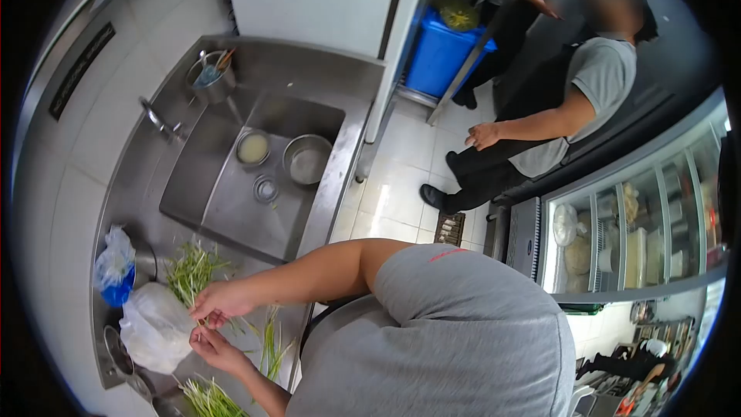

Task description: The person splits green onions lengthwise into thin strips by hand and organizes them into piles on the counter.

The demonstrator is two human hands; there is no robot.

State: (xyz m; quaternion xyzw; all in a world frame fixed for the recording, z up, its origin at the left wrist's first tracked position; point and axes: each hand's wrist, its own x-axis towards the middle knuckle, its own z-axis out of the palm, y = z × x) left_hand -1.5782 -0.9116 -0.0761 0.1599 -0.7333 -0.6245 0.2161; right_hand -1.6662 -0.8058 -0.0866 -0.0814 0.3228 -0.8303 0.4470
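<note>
My right hand and my left hand are close together over the steel counter, fingers pinched. A thin green stem shows between their fingertips, partly hidden by them. Just beyond my right hand lies a heap of long green stems. More loose stems are spread on the counter nearer my body, and another bunch of stems lies on the far side of my left hand. A full white plastic bag stands right in front of both hands.
A steel sink holds a bowl of cloudy liquid and a metal pot. Beside it are a faucet and a utensil container. A co-worker stands near a blue bin; a glass-door fridge is behind me.
</note>
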